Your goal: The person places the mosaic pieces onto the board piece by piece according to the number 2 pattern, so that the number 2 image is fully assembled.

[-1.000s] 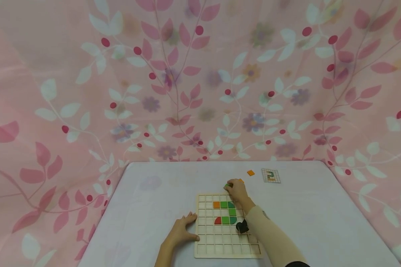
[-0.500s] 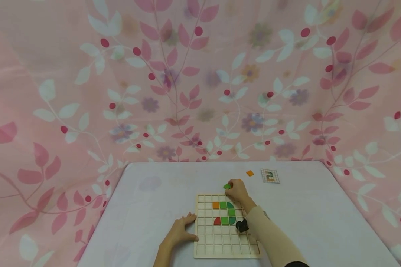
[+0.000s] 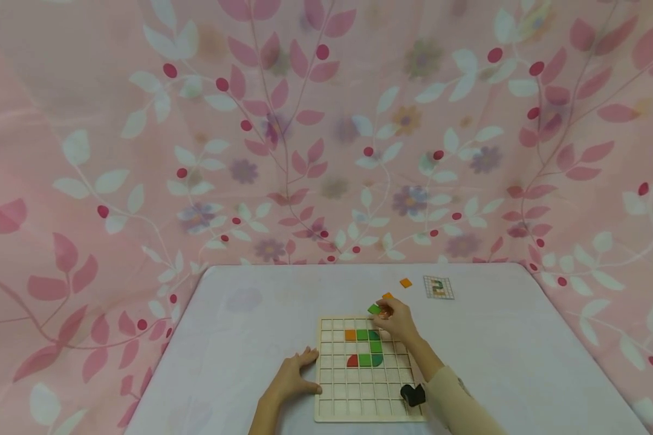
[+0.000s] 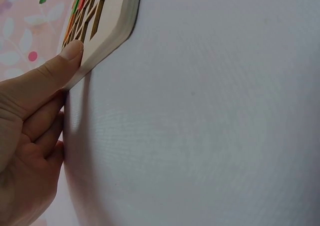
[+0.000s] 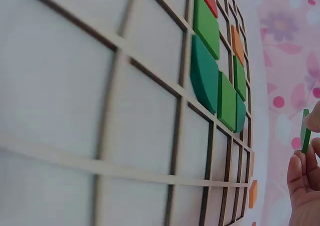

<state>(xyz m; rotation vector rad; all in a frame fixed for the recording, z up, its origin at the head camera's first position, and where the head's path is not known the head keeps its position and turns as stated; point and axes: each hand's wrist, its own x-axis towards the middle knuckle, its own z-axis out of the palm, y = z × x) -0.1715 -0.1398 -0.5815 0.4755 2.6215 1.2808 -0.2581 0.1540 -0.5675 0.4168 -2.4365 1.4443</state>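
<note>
Between thumb and fingertips, my right hand (image 3: 397, 320) pinches a green square tile (image 3: 374, 309) over the far edge of the wooden grid board (image 3: 361, 411). The right wrist view also shows that green tile (image 5: 305, 131), seen nearly edge-on in the fingers. On the board sit an orange square tile (image 3: 350, 335), several green and teal pieces, and a red rounded piece (image 3: 352, 361). They form a curved figure open to the left. My left hand (image 3: 295, 376) lies at the board's left edge, fingers spread; its thumb (image 4: 62, 63) touches the rim.
Beyond the board, loose orange tiles lie on the white table (image 3: 239, 338), one (image 3: 406, 283) farther back and another (image 3: 387, 296) beside my right hand. A small pattern card (image 3: 438, 287) is at the back right. A flowered pink cloth (image 3: 326, 133) hangs behind.
My right hand has drawn back toward me and to the right with the green tile, uncovering an orange tile behind it. The left hand keeps its place at the board.
</note>
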